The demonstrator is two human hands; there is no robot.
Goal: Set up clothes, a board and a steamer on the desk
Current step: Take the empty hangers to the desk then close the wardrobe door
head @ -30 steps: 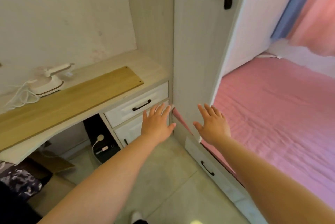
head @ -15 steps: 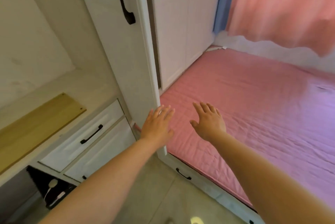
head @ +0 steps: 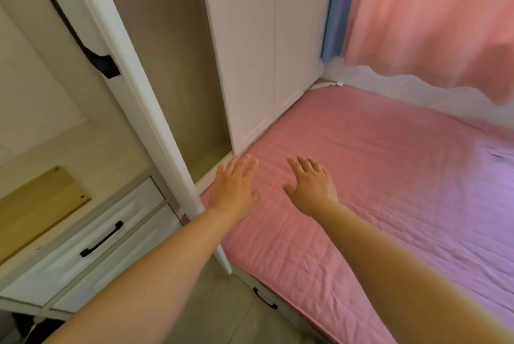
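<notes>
The end of a light wooden board [head: 39, 201] lies on the pale desk [head: 91, 148] at the left edge. No steamer and no clothes show in this view. My left hand [head: 236, 187] reaches forward, palm down, fingers spread, over the near corner of the pink bed, just right of the open wardrobe door. My right hand [head: 310, 186] hovers beside it over the bed, fingers also apart. Both hands hold nothing.
An open white wardrobe door [head: 122, 79] with a black handle stands between desk and bed; the compartment behind it [head: 178, 65] looks bare. Closed wardrobe doors [head: 267, 37] lie further back. Desk drawers [head: 91, 235], a pink mattress [head: 389, 190], a bed-base drawer handle [head: 264, 299] and pink curtains [head: 431, 9] are around.
My view has swung right, away from the desk; the steamer has left the frame and only the board's end remains. Both hands moved from the wardrobe's lower edge out over the bed.
</notes>
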